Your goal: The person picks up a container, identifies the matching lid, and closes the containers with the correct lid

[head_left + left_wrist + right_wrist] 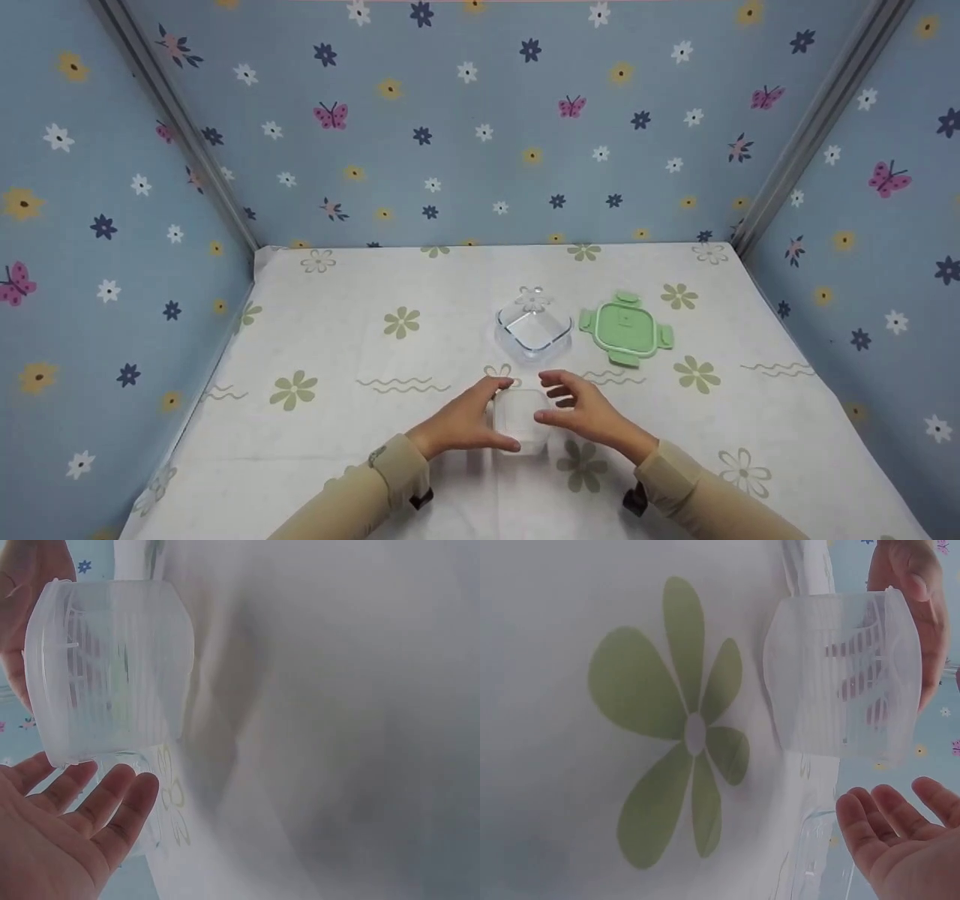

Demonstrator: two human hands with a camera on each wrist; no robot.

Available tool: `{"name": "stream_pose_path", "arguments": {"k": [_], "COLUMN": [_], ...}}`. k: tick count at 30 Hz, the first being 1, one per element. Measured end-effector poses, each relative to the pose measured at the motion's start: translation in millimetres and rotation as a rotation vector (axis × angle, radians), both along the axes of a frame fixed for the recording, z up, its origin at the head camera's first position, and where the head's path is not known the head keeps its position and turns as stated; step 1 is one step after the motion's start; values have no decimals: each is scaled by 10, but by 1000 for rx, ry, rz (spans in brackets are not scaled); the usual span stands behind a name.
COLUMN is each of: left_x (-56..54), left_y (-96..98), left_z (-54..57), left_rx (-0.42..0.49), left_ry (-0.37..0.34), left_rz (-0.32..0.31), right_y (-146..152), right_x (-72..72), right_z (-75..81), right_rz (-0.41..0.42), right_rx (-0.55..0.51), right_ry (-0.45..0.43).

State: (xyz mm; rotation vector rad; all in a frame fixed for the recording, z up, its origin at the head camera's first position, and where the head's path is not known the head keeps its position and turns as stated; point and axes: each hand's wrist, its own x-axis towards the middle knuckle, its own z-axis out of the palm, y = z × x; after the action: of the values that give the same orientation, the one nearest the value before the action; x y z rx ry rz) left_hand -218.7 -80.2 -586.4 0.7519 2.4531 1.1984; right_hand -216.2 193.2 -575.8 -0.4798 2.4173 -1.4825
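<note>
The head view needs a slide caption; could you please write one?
Left hand and right hand flank a translucent container near a clear dish and green lid.

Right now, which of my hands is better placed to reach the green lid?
Likely your right hand: it's nearer the green lid, while your left hand sits left of the translucent box.

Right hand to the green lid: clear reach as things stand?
Likely yes. The right hand holds nothing, the lid lies ahead of it, and nothing visible stands between them. The bowl sits to the lid's left, seemingly off that path.
</note>
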Motion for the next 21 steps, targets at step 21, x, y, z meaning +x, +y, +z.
{"name": "stream_pose_path", "arguments": {"k": [21], "left_x": [43], "left_y": [-33], "left_z": [-66], "left_rx": [78], "left_ry": [-36], "left_rz": [-4], "right_y": [7], "right_x": [84], "right_z": [-120], "right_rz": [84], "right_rx": [4], "right_ry": [-30]}}
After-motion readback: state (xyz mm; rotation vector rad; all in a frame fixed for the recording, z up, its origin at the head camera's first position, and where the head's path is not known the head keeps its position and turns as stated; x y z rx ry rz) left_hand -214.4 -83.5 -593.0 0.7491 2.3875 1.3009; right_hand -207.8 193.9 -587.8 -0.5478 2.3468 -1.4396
